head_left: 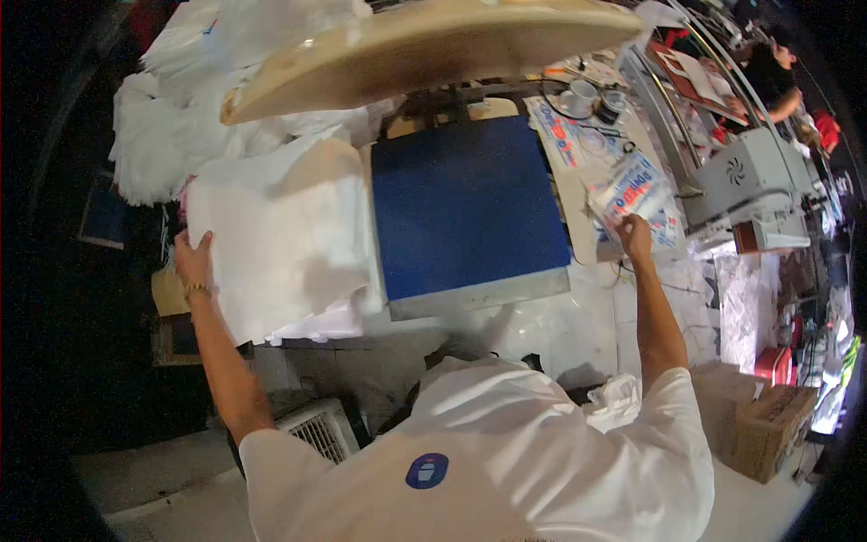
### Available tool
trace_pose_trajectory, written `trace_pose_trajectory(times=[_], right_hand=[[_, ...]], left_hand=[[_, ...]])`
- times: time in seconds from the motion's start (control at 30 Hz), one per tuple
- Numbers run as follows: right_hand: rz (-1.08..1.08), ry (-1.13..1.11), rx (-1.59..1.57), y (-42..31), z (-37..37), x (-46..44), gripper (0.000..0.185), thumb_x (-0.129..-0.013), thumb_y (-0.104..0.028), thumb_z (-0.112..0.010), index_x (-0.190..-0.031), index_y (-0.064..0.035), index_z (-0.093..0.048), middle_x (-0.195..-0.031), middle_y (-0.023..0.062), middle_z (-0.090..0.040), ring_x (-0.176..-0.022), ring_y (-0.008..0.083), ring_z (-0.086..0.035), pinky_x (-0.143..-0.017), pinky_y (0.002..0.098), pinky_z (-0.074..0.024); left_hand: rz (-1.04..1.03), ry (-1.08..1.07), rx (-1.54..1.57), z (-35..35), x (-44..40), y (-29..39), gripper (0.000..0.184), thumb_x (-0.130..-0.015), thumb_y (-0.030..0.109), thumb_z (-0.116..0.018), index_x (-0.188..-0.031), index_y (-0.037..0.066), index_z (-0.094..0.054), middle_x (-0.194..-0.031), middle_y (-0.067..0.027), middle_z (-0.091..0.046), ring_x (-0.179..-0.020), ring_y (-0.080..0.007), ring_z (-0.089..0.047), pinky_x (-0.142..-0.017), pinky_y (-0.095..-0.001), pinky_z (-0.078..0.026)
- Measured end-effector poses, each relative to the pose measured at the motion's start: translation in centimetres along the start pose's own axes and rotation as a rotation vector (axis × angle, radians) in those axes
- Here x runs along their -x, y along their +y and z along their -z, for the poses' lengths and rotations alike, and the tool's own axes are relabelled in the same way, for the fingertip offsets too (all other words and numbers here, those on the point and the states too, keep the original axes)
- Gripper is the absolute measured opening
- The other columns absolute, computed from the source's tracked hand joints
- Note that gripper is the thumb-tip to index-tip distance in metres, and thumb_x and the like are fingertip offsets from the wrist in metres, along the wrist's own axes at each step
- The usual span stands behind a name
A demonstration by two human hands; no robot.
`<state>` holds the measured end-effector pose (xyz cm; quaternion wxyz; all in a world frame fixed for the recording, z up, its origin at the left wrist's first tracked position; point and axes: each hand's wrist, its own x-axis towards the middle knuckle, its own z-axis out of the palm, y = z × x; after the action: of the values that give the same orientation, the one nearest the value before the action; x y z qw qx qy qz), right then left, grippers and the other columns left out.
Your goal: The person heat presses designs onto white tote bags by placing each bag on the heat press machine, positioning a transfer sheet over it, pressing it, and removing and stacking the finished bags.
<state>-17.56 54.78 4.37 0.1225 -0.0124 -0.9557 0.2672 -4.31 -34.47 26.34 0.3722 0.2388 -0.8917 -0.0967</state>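
My left hand (192, 259) is at the left edge of a stack of white cloth sheets (280, 239), thumb on top and fingers around the side, gripping the edge. On the right, my right hand (636, 237) pinches the lower part of a sheet with red and blue lettering (637, 185). Between the two hands lies a flat, dark blue rectangular pad (470, 208) on a grey base. Its surface shows bare.
A long cream curved board (433, 54) juts over the table's back. White material (172, 135) is heaped at the back left. Cups (582, 95) stand back right, near a grey machine (745, 181). Another person (772, 81) is at far right; cardboard boxes (768, 425) sit below.
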Motion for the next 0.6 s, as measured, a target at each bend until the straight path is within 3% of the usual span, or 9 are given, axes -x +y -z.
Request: trace_pose_trajectory(times=[0.03,0.1,0.3,0.37,0.4,0.47,0.5,0.53,0.6], right_hand=[[0.059,0.04,-0.019,2.5,-1.3,-0.5,0.023,-0.074,-0.017,-0.076,-0.085,-0.0007,-0.064,-0.093,0.0159,-0.069,-0.09,0.0324,-0.065,-0.08,0.0376,-0.0495],[0.015,0.082,-0.145,4.4,-1.9,-0.5,0.022,-0.078,-0.017,-0.073,-0.085,0.0006,-0.062,-0.088,0.0142,-0.069,-0.086,0.0255,-0.067,-0.077,0.035,-0.0501],[-0.001,0.203,-0.255,3.0,0.9,-1.1,0.019,-0.086,-0.015,-0.067,-0.088,0.0013,-0.058,-0.085,0.0125,-0.07,-0.075,0.0179,-0.067,-0.071,0.0322,-0.0521],[0.029,0.297,-0.339,3.1,0.7,-1.4,0.016,-0.089,-0.013,-0.065,-0.094,0.0001,-0.057,-0.087,0.011,-0.071,-0.075,0.0164,-0.067,-0.064,0.0293,-0.0539],[-0.057,0.28,-0.571,2.1,1.4,-0.9,0.017,-0.091,-0.012,-0.063,-0.101,0.0005,-0.057,-0.088,0.0118,-0.071,-0.076,0.0163,-0.068,-0.062,0.028,-0.0561],[-0.097,0.272,-0.699,0.5,3.1,-0.4,0.022,-0.089,-0.015,-0.065,-0.102,0.0007,-0.057,-0.093,0.0132,-0.068,-0.079,0.0193,-0.067,-0.064,0.0298,-0.0558],[-0.137,0.266,-0.823,-0.1,3.8,-0.3,0.027,-0.087,-0.018,-0.068,-0.103,0.0009,-0.057,-0.097,0.0146,-0.066,-0.082,0.0223,-0.066,-0.065,0.0317,-0.0555],[-0.129,0.266,-0.824,-0.8,4.4,-0.2,0.027,-0.087,-0.018,-0.068,-0.103,0.0009,-0.057,-0.097,0.0146,-0.066,-0.082,0.0223,-0.066,-0.065,0.0317,-0.0555],[-0.153,0.335,-0.851,-1.7,5.4,0.0,0.03,-0.085,-0.013,-0.07,-0.107,0.0038,-0.057,-0.102,0.0169,-0.064,-0.085,0.0244,-0.066,-0.07,0.032,-0.0563]], left_hand=[[-0.008,-0.012,0.009,1.4,0.9,2.2,0.038,-0.083,0.02,-0.072,-0.111,-0.004,-0.061,-0.1,-0.0165,-0.068,-0.087,-0.0271,-0.064,-0.081,-0.0353,-0.049],[-0.057,-0.383,0.303,6.3,3.4,9.3,0.037,-0.085,0.018,-0.072,-0.112,-0.005,-0.062,-0.102,-0.0155,-0.068,-0.092,-0.0215,-0.062,-0.084,-0.0317,-0.048],[-0.083,-0.335,0.557,12.2,13.7,19.3,0.031,-0.09,0.015,-0.068,-0.112,-0.005,-0.062,-0.104,-0.0093,-0.067,-0.094,-0.0146,-0.059,-0.085,-0.0278,-0.046],[0.036,-0.339,0.568,11.3,16.1,20.8,0.033,-0.09,0.015,-0.068,-0.114,-0.006,-0.06,-0.104,-0.0093,-0.066,-0.094,-0.0145,-0.059,-0.084,-0.0278,-0.046],[0.152,-0.341,0.579,10.8,17.0,21.8,0.035,-0.09,0.015,-0.068,-0.116,-0.006,-0.059,-0.105,-0.0094,-0.065,-0.094,-0.0143,-0.059,-0.084,-0.0277,-0.046],[0.327,-0.367,0.845,8.0,18.4,23.0,0.047,-0.088,0.015,-0.071,-0.121,-0.012,-0.051,-0.113,-0.0136,-0.062,-0.1,-0.0161,-0.057,-0.089,-0.0275,-0.045],[0.338,-0.35,0.75,4.7,18.7,21.0,0.054,-0.087,0.018,-0.072,-0.124,-0.014,-0.048,-0.116,-0.0151,-0.061,-0.102,-0.0171,-0.057,-0.092,-0.0271,-0.043],[0.382,-0.426,0.81,5.4,19.3,25.1,0.059,-0.086,0.022,-0.074,-0.125,-0.014,-0.047,-0.115,-0.0147,-0.061,-0.102,-0.0174,-0.057,-0.092,-0.0278,-0.043],[0.371,-0.525,0.91,0.3,19.7,25.1,0.047,-0.085,0.018,-0.073,-0.117,-0.011,-0.054,-0.103,-0.0109,-0.064,-0.094,-0.0154,-0.058,-0.084,-0.027,-0.046]])
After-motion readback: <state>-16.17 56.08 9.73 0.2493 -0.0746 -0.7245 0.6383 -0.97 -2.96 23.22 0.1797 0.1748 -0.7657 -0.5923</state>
